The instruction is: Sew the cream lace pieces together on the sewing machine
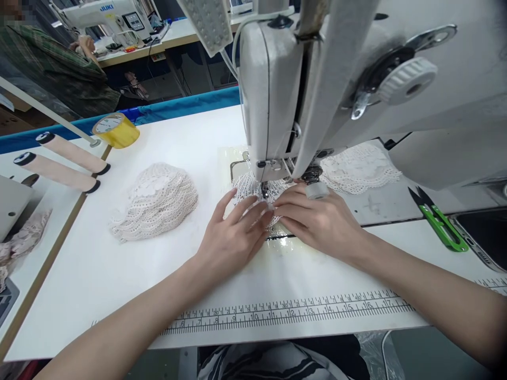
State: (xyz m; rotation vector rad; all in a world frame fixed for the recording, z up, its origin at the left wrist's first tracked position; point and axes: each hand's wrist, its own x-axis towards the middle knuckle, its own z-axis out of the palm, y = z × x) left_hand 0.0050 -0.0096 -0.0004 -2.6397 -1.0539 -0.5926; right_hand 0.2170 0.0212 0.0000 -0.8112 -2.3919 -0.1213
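A white lace piece (pixel 247 186) lies under the needle and presser foot of the sewing machine (pixel 269 95). My left hand (pixel 236 232) rests on its left front edge, palm down, fingers spread. Right of the needle, my right hand (pixel 322 219) touches the lace with its fingers bent together; whether they pinch the fabric is hidden. The fingertips of both hands nearly meet in front of the foot. A heap of cream lace pieces (pixel 162 200) sits on the white table to the left, and more white lace (pixel 360 168) lies under the machine arm.
Green thread snips (pixel 443 224) and a dark phone (pixel 485 232) lie at the right. Yellow tape (pixel 116 130) and two thread cones (pixel 59 171) are at the left. A printed ruler (pixel 289 312) runs along the table's front edge. Another person (pixel 55 68) sits near a second machine (pixel 106 24).
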